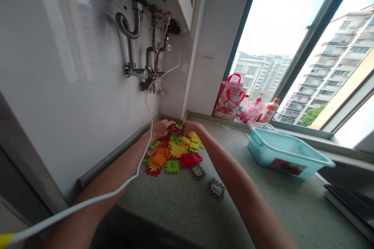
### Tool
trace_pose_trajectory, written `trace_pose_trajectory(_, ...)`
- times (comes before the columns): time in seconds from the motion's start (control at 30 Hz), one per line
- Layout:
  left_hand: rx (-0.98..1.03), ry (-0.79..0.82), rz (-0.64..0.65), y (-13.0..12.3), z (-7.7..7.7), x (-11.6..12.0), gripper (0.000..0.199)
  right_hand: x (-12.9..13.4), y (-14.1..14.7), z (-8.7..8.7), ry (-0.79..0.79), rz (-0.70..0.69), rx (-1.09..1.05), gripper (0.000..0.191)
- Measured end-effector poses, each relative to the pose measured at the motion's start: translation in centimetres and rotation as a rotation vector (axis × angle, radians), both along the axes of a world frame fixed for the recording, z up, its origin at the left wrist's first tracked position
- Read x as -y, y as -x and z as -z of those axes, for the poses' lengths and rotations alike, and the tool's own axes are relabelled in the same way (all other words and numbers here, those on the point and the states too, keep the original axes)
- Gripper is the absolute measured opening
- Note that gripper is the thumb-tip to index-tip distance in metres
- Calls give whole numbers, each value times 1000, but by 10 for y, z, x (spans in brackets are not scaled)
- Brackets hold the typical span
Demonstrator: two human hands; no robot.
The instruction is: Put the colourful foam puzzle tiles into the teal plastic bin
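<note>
A heap of flat toothed plastic pieces in yellow, orange, red and green lies on the counter; a yellow piece (178, 149), an orange piece (160, 157), a green piece (172, 166) and a red piece (191, 160) show on top. Beyond its back left edge, my left hand (163, 127) is bent over small red and green pieces, its fingertips closed near them. My right hand (189, 127) is curled at the back of the heap, its fingers mostly hidden. Two grey window-pattern pieces lie in front and to the right, one beside the heap (198, 171), one apart (216, 188).
A light blue plastic bin (289, 151) stands on the counter (181, 206) at right. Bottles (254, 109) and a red-handled bag (229, 101) line the window sill. A white cable (146, 140) hangs across my left forearm. Metal pipes (131, 46) project from the wall.
</note>
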State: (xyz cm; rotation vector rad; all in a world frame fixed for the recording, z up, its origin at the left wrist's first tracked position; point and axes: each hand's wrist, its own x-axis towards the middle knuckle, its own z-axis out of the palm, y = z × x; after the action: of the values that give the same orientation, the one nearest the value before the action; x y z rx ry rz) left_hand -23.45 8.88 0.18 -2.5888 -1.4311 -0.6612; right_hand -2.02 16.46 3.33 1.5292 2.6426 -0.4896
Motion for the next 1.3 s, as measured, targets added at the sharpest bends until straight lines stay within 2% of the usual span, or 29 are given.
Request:
trace_pose_trajectory(0.17,-47,-128,-12,5,-8,0,52,4,1,-3,-8,-36,20,38)
trace_pose_trajectory(0.47,11,-201,-70,11,-17,5,53,13,8,-4,-21,-68,58,30)
trace_pose_trajectory(0.67,-32,-406,-18,13,-16,6,48,17,3,-6,-173,-45,-52,36)
trace_pose_trajectory(0.73,-59,-465,4,14,-15,5,45,22,-10,-13,-266,-2,-112,35)
trace_pose_trajectory(0.8,-75,-505,29,13,-16,5,43,30,-33,-22,-361,56,-170,34)
trace_pose_trajectory(0.87,-73,-529,60,9,-19,7,42,44,-71,-27,-454,88,-259,33)
trace_pose_trajectory(0.93,-55,-540,103,1,-24,14,41,67,-120,-25,-508,74,-387,29)
trace_pose_trajectory(1.03,-33,-543,227,-27,-35,40,41,113,-201,-4,-385,24,-549,35)
trace_pose_trajectory(1.13,-31,-535,441,-79,-41,77,38,158,-261,32,-180,84,-644,50)
trace_pose_trajectory(1.23,-77,-473,647,-148,-32,105,35,187,-283,62,-224,133,-609,50)
trace_pose_trajectory(1.3,-148,-390,701,-190,-21,112,33,194,-283,70,-299,128,-562,48)
